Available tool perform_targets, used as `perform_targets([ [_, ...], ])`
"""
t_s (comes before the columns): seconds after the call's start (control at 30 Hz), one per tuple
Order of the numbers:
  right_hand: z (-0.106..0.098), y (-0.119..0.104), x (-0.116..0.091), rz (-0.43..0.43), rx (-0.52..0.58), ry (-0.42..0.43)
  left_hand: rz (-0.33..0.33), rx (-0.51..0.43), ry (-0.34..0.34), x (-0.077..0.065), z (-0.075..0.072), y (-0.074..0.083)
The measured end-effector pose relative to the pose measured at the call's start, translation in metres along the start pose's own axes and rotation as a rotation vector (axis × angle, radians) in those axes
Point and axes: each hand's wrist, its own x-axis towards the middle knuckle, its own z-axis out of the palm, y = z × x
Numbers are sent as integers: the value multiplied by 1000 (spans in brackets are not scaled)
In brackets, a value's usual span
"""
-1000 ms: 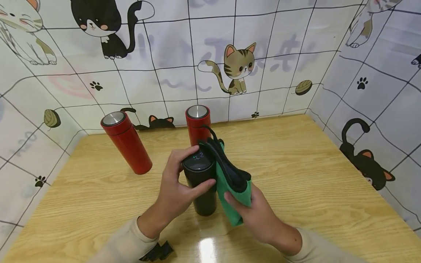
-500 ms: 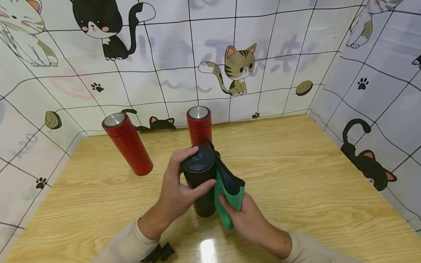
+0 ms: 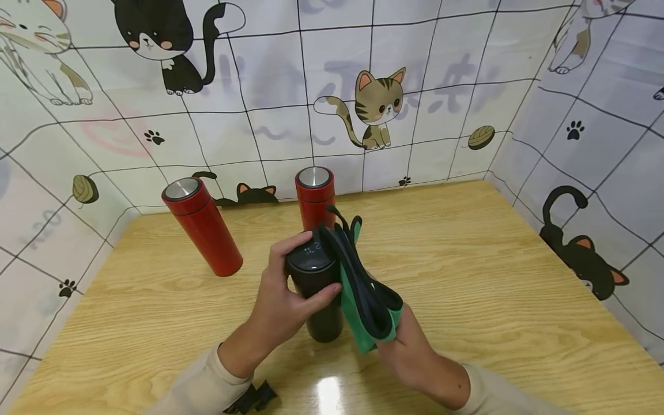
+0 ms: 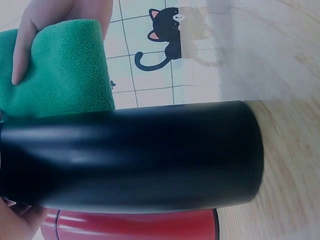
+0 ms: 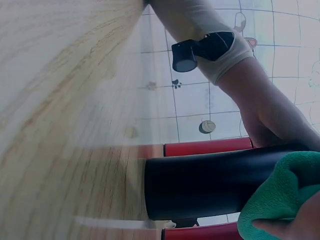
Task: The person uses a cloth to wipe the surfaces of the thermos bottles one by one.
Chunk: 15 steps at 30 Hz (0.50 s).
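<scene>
A black thermos (image 3: 324,323) stands on the table, its lid lit with small digits. My left hand (image 3: 277,302) grips it near the top, thumb across the front and fingers at the lid. In my right hand (image 3: 412,354) is a folded cloth (image 3: 369,308), green on one face and dark on the other, held against the thermos's right side. The left wrist view shows the fluffy green cloth (image 4: 70,65) touching the black thermos (image 4: 140,155) along its side. From the right wrist, the cloth (image 5: 272,200) covers part of the thermos's upper body.
Two red thermoses with silver-topped lids stand behind: one at the left (image 3: 204,230), another (image 3: 314,199) just behind the black one. A cat-patterned wall sheet (image 3: 275,69) encloses the back and sides of the wooden table (image 3: 467,259). A black device (image 3: 251,397) sits at my left wrist.
The cloth slid down the thermos's side, then came back up, with its dark face now turned more upward. My left hand and the thermos have stayed in place.
</scene>
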Motion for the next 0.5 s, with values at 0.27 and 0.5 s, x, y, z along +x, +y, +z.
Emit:
perform_targets([
  [0.27, 8, -1, 0, 164, -63, 0, 21, 38, 10, 3, -2, 0],
  [0.5, 14, 0, -1, 440, -101, -1, 35, 11, 19, 2, -2, -2],
])
